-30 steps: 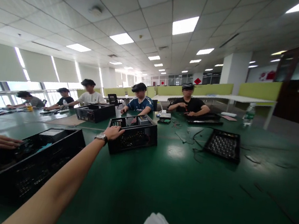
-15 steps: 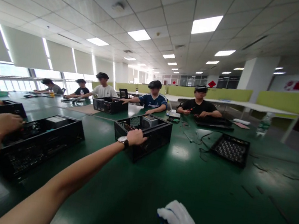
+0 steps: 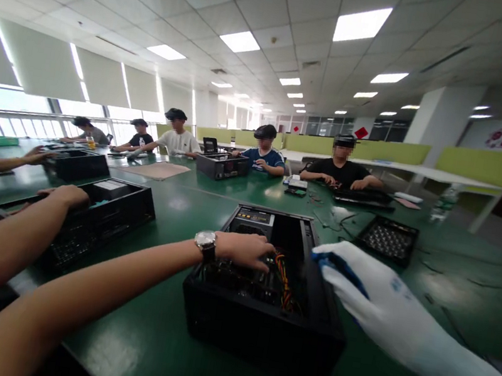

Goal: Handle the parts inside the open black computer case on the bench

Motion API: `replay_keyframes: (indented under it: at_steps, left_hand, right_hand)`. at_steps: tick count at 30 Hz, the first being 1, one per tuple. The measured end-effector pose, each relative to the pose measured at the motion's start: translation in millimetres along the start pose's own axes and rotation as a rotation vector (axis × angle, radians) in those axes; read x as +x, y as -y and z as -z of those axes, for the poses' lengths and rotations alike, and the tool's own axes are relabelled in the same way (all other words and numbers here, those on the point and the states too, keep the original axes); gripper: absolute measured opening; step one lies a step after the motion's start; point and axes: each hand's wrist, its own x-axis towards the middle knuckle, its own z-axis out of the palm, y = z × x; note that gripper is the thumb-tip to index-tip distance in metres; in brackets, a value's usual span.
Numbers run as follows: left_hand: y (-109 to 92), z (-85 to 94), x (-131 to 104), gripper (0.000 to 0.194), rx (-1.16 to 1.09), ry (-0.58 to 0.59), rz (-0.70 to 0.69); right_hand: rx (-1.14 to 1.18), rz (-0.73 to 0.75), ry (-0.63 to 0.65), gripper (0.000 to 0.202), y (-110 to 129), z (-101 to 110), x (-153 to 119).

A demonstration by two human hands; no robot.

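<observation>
An open black computer case (image 3: 259,342) sits in front of me, with a power supply (image 3: 253,216) at its far left and a bundle of yellow, red and black wires (image 3: 283,279) inside. Bare, with a watch on the wrist, my left hand (image 3: 244,249) reaches over the case, palm down and fingers apart, beside the wires. My right hand (image 3: 360,281) wears a white glove with a blue palm. Its fingers are closed at the right rim of the case; the fingertips are partly hidden.
At the left, other people's arms reach to two more black cases (image 3: 118,211) (image 3: 76,165). Several people sit across the green table (image 3: 165,250). A black tray-like part (image 3: 388,240), loose cables and a plastic bottle (image 3: 445,203) are at the right.
The nearest case has come closer and turned. My left hand has gone from its edge to over its inside. My gloved right hand has risen from the table to its right rim.
</observation>
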Motion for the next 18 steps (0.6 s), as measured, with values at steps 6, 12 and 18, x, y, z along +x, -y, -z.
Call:
replay_keyframes:
  at_steps: [6, 12, 18]
  left_hand:
    - [58, -42.6, 31, 0.065, 0.218, 0.069, 0.035]
    - [65, -52.5, 45, 0.062, 0.27, 0.129, -0.08]
    - [69, -52.3, 53, 0.083, 0.262, 0.159, -0.117]
  right_hand:
    - [-0.533, 0.125, 0.545, 0.034, -20, -83, 82]
    - [-0.667, 0.095, 0.791, 0.029, -31, -135, 130]
    - [-0.667, 0.058, 0.867, 0.032, -49, -148, 135]
